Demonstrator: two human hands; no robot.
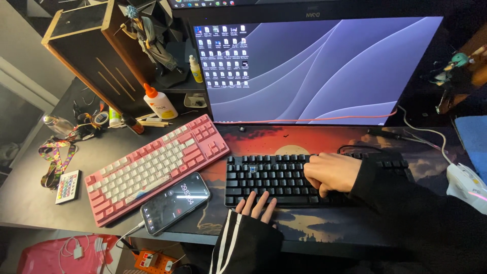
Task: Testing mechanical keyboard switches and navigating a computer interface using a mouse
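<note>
A black keyboard (274,177) lies on a desk mat (314,226) with a sunset scene, in front of a monitor (324,71). My right hand (332,171) rests palm down on the keyboard's right half, fingers curled over the keys. My left hand (257,207), in a black sleeve with white stripes, touches the keyboard's near edge with its fingers spread. Neither hand holds anything.
A pink and white keyboard (152,167) lies angled at the left, a phone (175,203) with a lit screen beside it. A white mouse (466,185) sits at the right. A glue bottle (158,101), small remote (68,186), lanyard (57,157), figurine (147,35) and wooden box (86,50) crowd the left.
</note>
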